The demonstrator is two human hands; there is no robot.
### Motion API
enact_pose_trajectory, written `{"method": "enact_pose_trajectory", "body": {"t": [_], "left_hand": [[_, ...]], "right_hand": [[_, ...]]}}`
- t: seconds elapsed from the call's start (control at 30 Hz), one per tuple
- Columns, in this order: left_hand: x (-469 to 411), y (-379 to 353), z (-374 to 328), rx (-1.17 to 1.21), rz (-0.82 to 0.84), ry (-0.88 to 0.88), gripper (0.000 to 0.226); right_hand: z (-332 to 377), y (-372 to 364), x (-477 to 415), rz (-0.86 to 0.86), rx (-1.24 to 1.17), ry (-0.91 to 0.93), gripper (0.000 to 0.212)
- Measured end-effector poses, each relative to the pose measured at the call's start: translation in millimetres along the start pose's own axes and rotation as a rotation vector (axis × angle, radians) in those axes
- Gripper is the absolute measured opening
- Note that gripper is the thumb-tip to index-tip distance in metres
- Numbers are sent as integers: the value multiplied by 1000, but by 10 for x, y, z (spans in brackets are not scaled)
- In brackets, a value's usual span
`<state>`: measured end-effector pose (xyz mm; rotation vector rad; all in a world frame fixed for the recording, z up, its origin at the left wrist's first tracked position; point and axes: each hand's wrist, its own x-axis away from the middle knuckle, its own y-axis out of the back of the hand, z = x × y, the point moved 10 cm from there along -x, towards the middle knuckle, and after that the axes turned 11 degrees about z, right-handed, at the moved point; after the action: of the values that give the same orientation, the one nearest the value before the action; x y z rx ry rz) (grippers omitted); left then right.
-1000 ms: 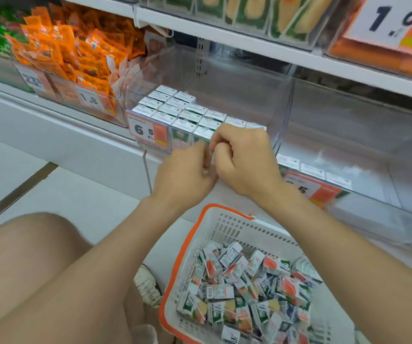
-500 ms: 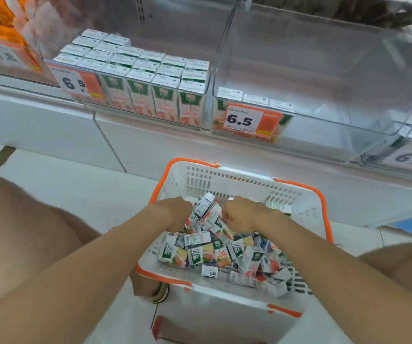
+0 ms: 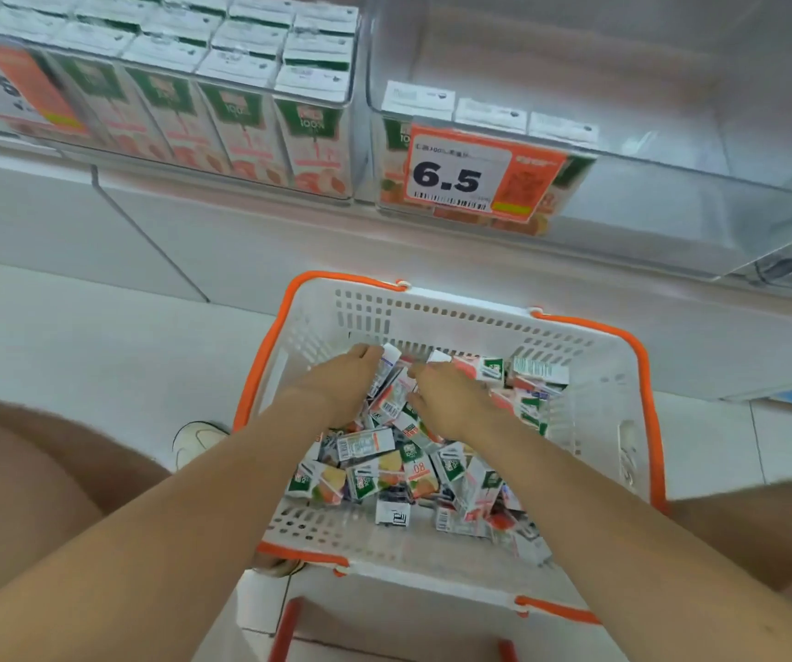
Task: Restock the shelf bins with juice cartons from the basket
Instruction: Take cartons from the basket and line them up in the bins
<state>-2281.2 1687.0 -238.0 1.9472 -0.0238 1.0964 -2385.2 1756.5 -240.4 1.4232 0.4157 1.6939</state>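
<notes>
A second ago we were up at the left shelf bin [image 3: 355, 136]. Now our left hand [image 3: 351, 379] and right hand [image 3: 451, 398] reach among the juice cartons [image 3: 370, 441] at the far side of the basket [image 3: 432, 317]. We cannot tell whether either hand is grasping one.

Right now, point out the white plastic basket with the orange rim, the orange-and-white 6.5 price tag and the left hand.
white plastic basket [image 3: 432, 312]: head view, slotted far wall.
orange 6.5 price tag [image 3: 480, 172]: head view, its middle.
left hand [image 3: 343, 380]: head view, back of hand.
</notes>
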Motion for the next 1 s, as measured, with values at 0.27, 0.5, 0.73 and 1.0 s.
{"method": "enact_pose_trajectory", "body": {"t": [0.27, 0.5, 0.73, 1.0], "left_hand": [[-283, 9, -160, -58, -14, -71, 111], [-305, 200, 100, 306, -214, -31, 37], [-175, 281, 321, 465, -259, 49, 32], [157, 295, 398, 569, -175, 44, 39]], "right_hand": [[-179, -363, -280, 53, -258, -55, 92], [-131, -333, -278, 4, -154, -30, 104], [74, -176, -119, -52, -87, 80, 79], [-89, 266, 299, -128, -563, 78, 39]]}}
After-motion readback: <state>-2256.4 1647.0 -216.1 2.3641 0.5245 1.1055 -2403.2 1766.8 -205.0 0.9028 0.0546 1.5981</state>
